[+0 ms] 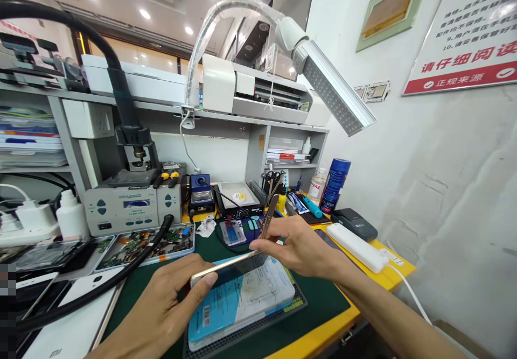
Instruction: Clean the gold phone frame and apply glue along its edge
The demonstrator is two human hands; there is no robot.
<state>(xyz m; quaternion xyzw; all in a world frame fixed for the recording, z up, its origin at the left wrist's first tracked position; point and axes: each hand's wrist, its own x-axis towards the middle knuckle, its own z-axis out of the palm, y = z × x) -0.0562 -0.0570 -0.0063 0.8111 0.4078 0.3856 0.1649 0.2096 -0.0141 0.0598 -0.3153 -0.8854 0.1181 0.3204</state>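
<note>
A thin phone (230,266) with a pale gold edge is held tilted above a blue and white package (258,297). My left hand (169,294) pinches its left end between thumb and fingers. At the phone's far right corner, my right hand (297,246) grips brown tweezers (269,216), which point upward, and its thumb and fingers also touch the phone. The package lies on a dark perforated mat (299,301) over the green work surface.
To the left stand a grey soldering station (129,208), a tray of circuit boards (141,243) and a white phone (72,318). A black hose (100,283) crosses there. On the right are a white power strip (357,247) and a blue can (335,185). A lamp (335,87) hangs overhead.
</note>
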